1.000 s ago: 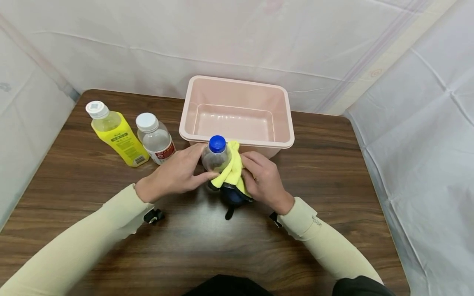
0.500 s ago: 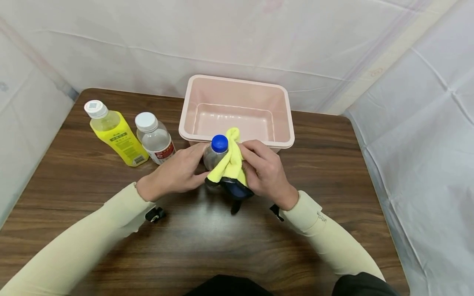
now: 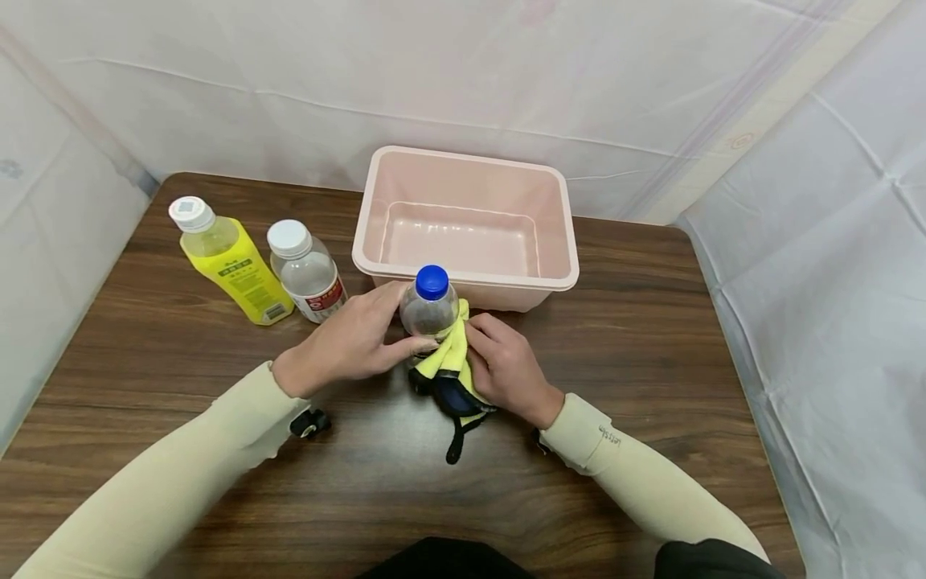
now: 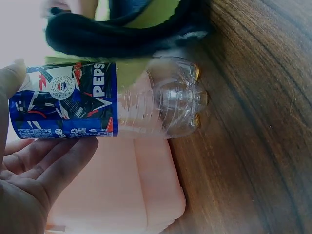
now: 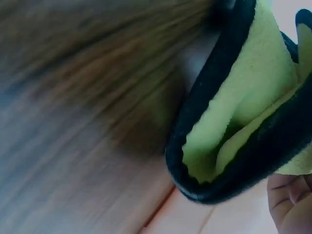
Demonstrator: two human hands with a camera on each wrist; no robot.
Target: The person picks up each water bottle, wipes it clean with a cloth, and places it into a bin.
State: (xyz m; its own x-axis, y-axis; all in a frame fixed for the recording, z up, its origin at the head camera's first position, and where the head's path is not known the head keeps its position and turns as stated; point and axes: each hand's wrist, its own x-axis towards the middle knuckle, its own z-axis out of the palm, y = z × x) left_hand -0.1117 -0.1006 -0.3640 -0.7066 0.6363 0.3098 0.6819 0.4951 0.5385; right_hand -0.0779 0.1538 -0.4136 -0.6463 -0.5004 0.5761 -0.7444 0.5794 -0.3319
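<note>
Clear blue-capped plastic bottle [image 3: 428,312] upright, clamped in L grip [image 3: 350,334]; R grip [image 3: 512,370] pinches yellow blk-edged cloth [image 3: 452,352] against it; only L wrist view shows blue "PEPS" label [image 4: 63,100]

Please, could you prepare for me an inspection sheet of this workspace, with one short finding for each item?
Surface: brown wood-grain table, with a patch of glare near the hands.
Job's things: Pepsi bottle, blue cap on, upright; yellow cloth with dark trim, against its side.
Clutter: yellow bottle and red-labelled bottle, both white-capped, at the left; pink bin just beyond the Pepsi bottle.
Hands: left hand grips the Pepsi bottle; right hand pinches the yellow cloth.
Cables: nothing seen.
Surroundings: white sheeting behind the table and on both sides.
</note>
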